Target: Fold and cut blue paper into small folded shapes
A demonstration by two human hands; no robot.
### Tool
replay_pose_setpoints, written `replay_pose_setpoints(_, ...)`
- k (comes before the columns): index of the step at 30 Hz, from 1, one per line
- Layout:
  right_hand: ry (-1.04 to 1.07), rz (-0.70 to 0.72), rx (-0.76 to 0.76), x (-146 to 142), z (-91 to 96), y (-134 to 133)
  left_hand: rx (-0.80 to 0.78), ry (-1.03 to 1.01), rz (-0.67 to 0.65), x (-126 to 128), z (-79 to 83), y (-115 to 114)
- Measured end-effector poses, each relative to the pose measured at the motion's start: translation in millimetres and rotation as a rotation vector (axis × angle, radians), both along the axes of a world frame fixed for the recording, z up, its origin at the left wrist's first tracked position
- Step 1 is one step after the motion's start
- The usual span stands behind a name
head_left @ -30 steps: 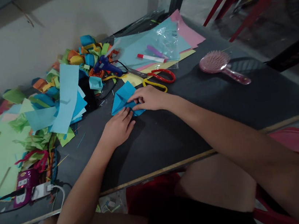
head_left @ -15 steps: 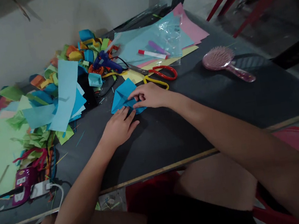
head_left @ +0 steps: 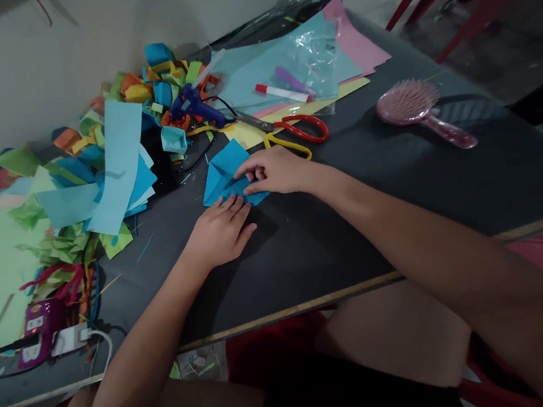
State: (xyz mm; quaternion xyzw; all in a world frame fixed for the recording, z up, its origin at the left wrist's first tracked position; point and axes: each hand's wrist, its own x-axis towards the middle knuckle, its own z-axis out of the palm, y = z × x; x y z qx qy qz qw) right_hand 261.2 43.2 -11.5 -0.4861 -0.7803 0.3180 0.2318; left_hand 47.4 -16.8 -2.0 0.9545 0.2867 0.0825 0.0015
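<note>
A folded blue paper (head_left: 223, 170) lies on the dark table (head_left: 362, 205). My left hand (head_left: 218, 232) lies flat with its fingers stretched out, fingertips pressing on the paper's near edge. My right hand (head_left: 274, 171) rests on the paper's right side, fingers curled and pressed together on a fold. Part of the paper is hidden under both hands.
Red and yellow scissors (head_left: 295, 133), a blue glue gun (head_left: 199, 106), a red-capped marker (head_left: 281, 92) and a purple marker (head_left: 291, 79) lie behind the paper. A heap of coloured paper scraps (head_left: 96, 166) fills the left. A pink hairbrush (head_left: 416, 107) lies right. A purple device (head_left: 35, 325) with cables sits near left.
Both hands stay on the blue paper with only slight finger shifts. The view has drifted a little, so everything sits slightly further right in the picture.
</note>
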Motion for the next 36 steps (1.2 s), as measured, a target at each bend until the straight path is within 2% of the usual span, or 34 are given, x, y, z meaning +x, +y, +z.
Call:
replay_pose_setpoints(4,0.0,-0.001,-0.017,-0.2,2.3,-0.9,0.032,-0.025,-0.005,-1.7,-1.4,-0.5)
replay_pose_setpoints(8,0.008,0.006,-0.02,-0.1,3.7,-1.8,0.018,-0.075,0.108,-0.9,-3.1,-0.2)
replay_pose_setpoints(11,0.015,0.012,-0.03,0.2,4.1,-2.1,-0.005,-0.037,0.158,-0.2,-3.6,1.0)
replay_pose_setpoints(15,0.018,0.01,-0.04,0.3,4.8,-2.4,-0.044,-0.027,0.095,-3.3,-3.2,4.7)
replay_pose_setpoints(21,0.015,0.009,-0.047,0.2,4.5,-2.0,0.018,-0.103,0.052,-5.9,-3.3,5.2)
replay_pose_setpoints(25,0.015,0.007,-0.033,0.6,2.4,-1.1,0.014,-0.331,0.263,-9.8,-2.9,10.2)
replay_pose_setpoints(27,0.009,0.008,-0.027,0.8,2.2,-1.1,-0.083,-0.38,0.321,-16.6,-0.9,17.8)
replay_pose_setpoints(29,0.008,0.007,-0.034,0.8,2.9,-1.4,-0.251,-0.333,0.242,-25.5,2.2,26.9)
replay_pose_setpoints(31,0.012,0.006,-0.051,0.6,3.9,-1.8,-0.365,-0.257,0.084,-33.6,5.5,35.3)
replay_pose_setpoints(33,0.017,0.002,-0.061,0.3,4.6,-1.8,-0.391,-0.248,-0.01,-38.3,8.0,41.2)
replay_pose_setpoints(36,0.025,0.005,-0.057,0.4,4.4,-1.1,-0.365,-0.241,-0.047,-37.0,9.0,45.9)
